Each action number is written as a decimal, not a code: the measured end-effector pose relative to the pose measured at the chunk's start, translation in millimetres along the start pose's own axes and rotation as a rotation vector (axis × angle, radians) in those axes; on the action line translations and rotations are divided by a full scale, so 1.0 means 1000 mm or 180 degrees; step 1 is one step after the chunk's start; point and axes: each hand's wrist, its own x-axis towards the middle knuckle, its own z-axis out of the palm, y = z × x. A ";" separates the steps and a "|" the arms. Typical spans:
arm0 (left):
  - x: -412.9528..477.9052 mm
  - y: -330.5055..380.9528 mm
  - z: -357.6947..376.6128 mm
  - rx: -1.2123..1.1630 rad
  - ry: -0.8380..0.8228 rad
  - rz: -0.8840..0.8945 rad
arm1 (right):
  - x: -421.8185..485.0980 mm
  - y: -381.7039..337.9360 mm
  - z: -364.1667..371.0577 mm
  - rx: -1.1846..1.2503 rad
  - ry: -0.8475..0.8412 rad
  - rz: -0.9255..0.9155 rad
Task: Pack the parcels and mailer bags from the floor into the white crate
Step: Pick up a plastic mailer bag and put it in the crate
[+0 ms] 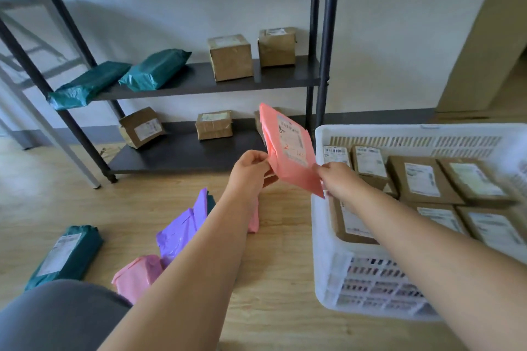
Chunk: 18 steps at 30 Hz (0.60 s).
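Holding the salmon mailer bag (288,151) pinched by left hand (251,169) and right hand (338,178), label up, apparently to lay it flat into the white crate (322,225).

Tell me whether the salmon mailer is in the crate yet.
Not yet. Both hands hold the salmon mailer in the air, beside the white crate.
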 end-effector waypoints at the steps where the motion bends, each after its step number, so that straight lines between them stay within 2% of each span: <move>1: -0.005 0.003 0.007 -0.0127 -0.0112 -0.0031 | -0.001 0.003 -0.008 0.0079 0.0026 0.0090; 6: -0.019 0.000 0.032 -0.0124 -0.0355 -0.0167 | -0.008 0.020 -0.042 0.0547 0.0220 0.0303; 11: -0.025 -0.011 0.058 0.0456 -0.0340 -0.0144 | -0.011 0.033 -0.073 0.0310 0.0427 0.0214; 15: -0.026 -0.016 0.083 0.0592 -0.0261 -0.0127 | -0.009 0.049 -0.095 0.0428 0.0631 0.0129; 18: -0.023 -0.019 0.105 0.0827 -0.0188 -0.0132 | -0.010 0.065 -0.108 0.0173 0.0817 0.0034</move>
